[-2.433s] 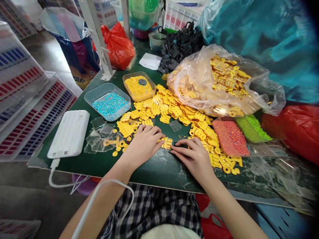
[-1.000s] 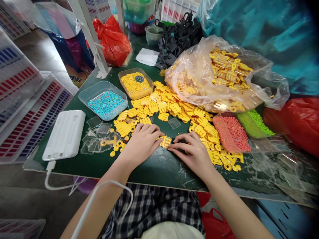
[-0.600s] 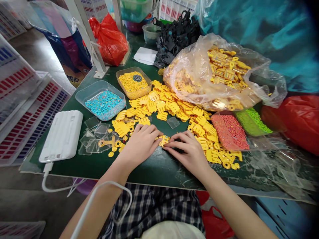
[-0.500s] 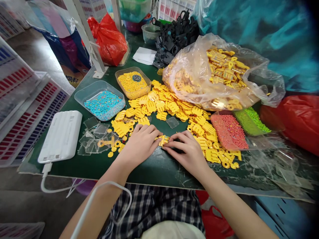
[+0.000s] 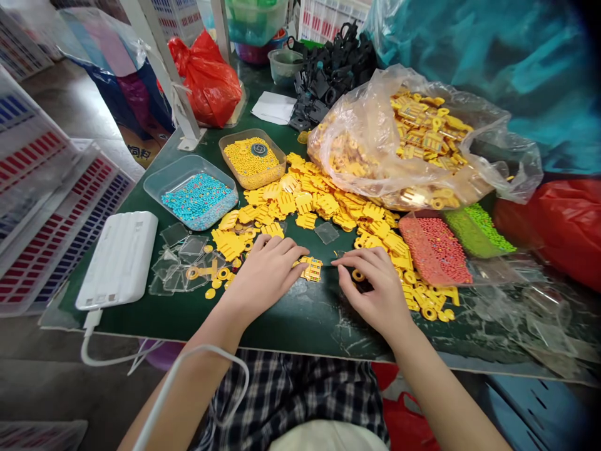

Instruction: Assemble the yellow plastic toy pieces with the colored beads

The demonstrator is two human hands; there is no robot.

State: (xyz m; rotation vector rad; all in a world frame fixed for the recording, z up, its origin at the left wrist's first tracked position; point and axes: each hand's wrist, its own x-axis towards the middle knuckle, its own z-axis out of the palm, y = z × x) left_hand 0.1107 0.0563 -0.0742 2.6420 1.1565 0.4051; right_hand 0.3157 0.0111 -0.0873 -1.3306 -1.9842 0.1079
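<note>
Just left of the middle, my left hand (image 5: 265, 272) is closed on a small yellow plastic piece (image 5: 312, 269) with rows of coloured beads in its slots. The thumb and fingertips hold its left end at the table surface. My right hand (image 5: 373, 288) is a short way to the right of the piece, its thumb and fingers apart, with nothing visible in them. Yellow slotted plastic pieces (image 5: 323, 203) lie heaped beyond both hands. A thin clear plastic square (image 5: 327, 232) rests between the hands and that heap.
Trays of blue beads (image 5: 200, 197), yellow beads (image 5: 251, 160), red beads (image 5: 434, 247) and green beads (image 5: 483, 228) surround the heap. A clear bag (image 5: 347, 144) holds more yellow pieces. At left are a white power bank (image 5: 117, 260) and loose clear squares (image 5: 181, 263). Black parts (image 5: 328, 69) stand behind.
My right hand has let go of the yellow piece and moved right, uncovering its beaded end. My left hand stays on the piece. The whole view has shifted slightly.
</note>
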